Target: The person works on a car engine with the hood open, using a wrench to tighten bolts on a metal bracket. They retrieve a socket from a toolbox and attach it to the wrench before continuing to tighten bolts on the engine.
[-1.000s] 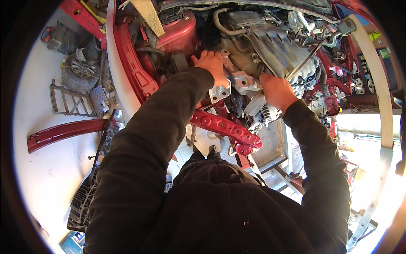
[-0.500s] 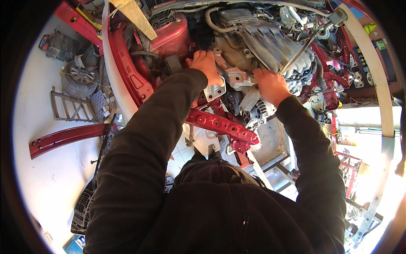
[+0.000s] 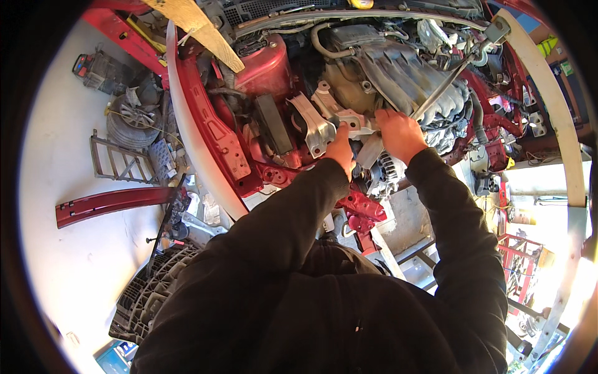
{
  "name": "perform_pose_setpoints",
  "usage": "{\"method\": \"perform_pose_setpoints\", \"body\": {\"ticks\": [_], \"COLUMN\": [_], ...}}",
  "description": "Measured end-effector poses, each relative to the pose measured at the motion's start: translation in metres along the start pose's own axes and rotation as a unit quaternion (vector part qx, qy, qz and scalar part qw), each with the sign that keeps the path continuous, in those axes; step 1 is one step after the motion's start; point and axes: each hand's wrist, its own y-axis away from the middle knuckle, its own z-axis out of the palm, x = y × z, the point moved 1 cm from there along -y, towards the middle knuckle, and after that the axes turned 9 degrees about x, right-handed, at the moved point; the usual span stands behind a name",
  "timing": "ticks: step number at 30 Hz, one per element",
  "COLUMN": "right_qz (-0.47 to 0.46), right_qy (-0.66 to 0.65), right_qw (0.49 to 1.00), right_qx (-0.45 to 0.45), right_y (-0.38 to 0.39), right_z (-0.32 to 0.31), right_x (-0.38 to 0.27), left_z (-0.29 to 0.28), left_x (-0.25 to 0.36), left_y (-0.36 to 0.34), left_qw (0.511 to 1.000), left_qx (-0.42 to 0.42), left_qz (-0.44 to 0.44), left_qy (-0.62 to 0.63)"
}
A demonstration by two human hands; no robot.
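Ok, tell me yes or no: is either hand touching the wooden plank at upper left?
No: the left hand and right hand are both lower down, by the silver brackets, apart from the plank.

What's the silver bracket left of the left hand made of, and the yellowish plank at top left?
Silver bracket: probably bare metal, perhaps aluminium, given its pale grey, satiny shine. Yellowish plank: looks like unpainted wood, mostly matte, with a tan colour and faint darker streaks.

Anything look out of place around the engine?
The wooden board slanting in at upper left, its end by the red housing, looks odd: bare wood near the engine, though it may be deliberate.
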Motion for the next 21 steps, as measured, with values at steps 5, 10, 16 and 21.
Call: {"method": "perform_pose_setpoints", "body": {"ticks": [5,10,16,21], "right_qz": [0.007,0.01,0.025,0.005], "right_qy": [0.003,-0.005,-0.019,-0.026], "right_qw": [1.0,1.0,0.999,1.0], "right_qx": [-0.004,-0.003,-0.007,0.005], "right_y": [-0.002,-0.002,-0.005,-0.007], "right_z": [-0.001,-0.002,-0.001,-0.002], "right_x": [-0.002,-0.003,-0.005,-0.005], "left_z": [0.028,0.035,0.044,0.044], "left_x": [-0.009,-0.007,-0.006,-0.01], "left_y": [-0.027,-0.039,-0.043,-0.047], "left_qw": [0.991,0.977,0.967,0.955], "left_qx": [-0.029,-0.07,-0.056,-0.088], "left_qz": [-0.044,-0.021,-0.035,-0.046], "left_qy": [0.124,0.2,0.245,0.28]}}
